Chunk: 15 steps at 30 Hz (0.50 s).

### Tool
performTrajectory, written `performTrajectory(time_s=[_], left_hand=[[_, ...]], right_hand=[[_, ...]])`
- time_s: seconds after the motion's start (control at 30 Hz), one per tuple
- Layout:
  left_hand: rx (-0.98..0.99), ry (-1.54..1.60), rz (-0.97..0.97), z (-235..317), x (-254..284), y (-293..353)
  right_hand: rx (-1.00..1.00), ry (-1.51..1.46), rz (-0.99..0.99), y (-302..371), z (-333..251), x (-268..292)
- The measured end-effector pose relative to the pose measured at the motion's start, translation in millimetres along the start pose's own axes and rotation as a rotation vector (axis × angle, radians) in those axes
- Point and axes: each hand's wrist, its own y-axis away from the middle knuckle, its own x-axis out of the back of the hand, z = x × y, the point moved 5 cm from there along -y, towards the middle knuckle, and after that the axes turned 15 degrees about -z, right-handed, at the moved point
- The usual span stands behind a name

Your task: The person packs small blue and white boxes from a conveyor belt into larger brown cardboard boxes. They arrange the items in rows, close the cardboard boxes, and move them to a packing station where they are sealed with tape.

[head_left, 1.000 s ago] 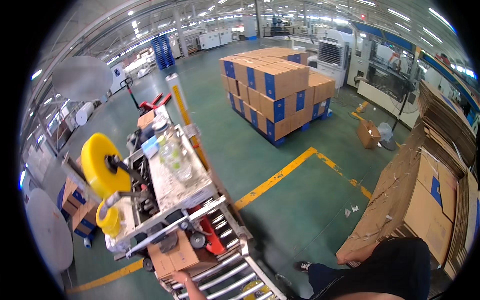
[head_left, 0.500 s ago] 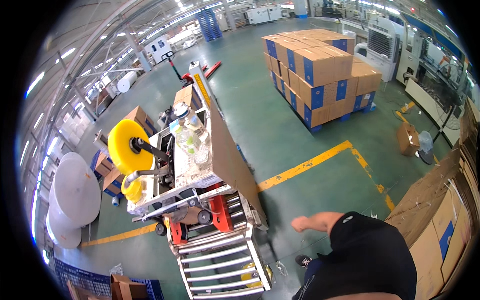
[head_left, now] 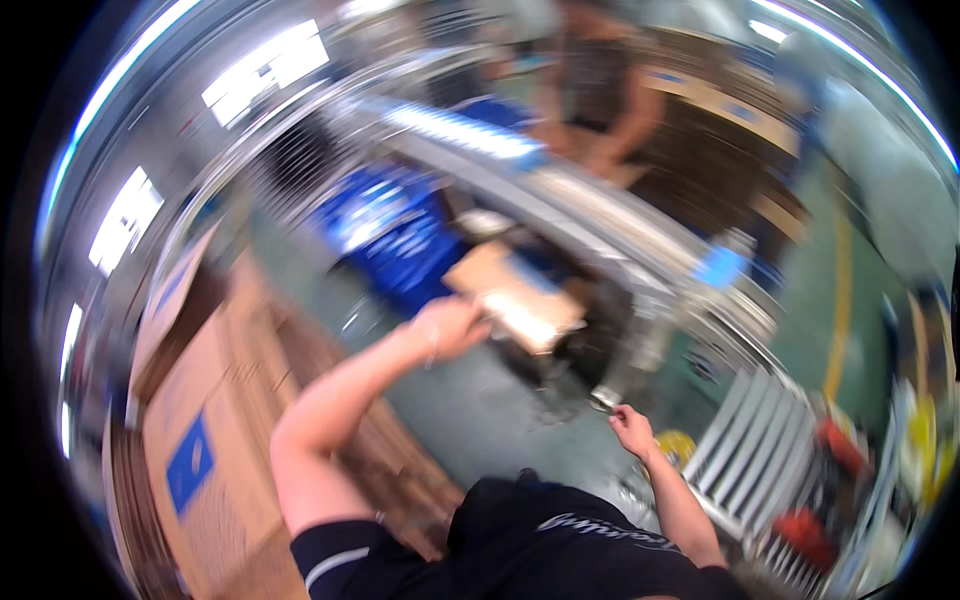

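Note:
The whole view is smeared by motion. My left hand point(head_left: 452, 326) is stretched forward with its fingers closed at the edge of a flat cardboard piece point(head_left: 525, 312) lying below a long grey conveyor point(head_left: 600, 225). My right hand point(head_left: 632, 428) is lower and nearer my body, with its fingers curled by a small dark metal part point(head_left: 603, 400). The blur hides whether it grips that part. My black shirt point(head_left: 560, 545) fills the bottom.
Flat brown cartons with blue labels point(head_left: 195, 455) are stacked at the left. A white roller section point(head_left: 755, 465) is at the right, with yellow rolls point(head_left: 930, 450) beyond it. Blue goods point(head_left: 390, 230) lie behind the cardboard. Another person point(head_left: 600, 85) stands past the conveyor.
The view has swung round sharply from the cart and the pallet of boxes to the conveyor. Both my arms have come into view, the left one reaching out to the cardboard.

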Motion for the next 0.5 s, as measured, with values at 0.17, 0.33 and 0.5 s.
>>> performTrajectory(time_s=[0.17, 0.33, 0.5], left_hand=[[0.921, -0.167, 0.425, -222.4, 45.4, 223.3], [1.820, 0.288, 0.130, -220.6, -20.1, 373.2], [1.419, -0.028, -0.176, -165.9, -50.7, 284.7]], right_hand=[[0.221, 0.019, -0.443, -84.8, -30.2, -128.6], [-0.075, 0.277, -0.613, -82.3, 74.0, -111.9], [-0.258, 0.443, -0.849, -93.5, 137.7, -86.3]])
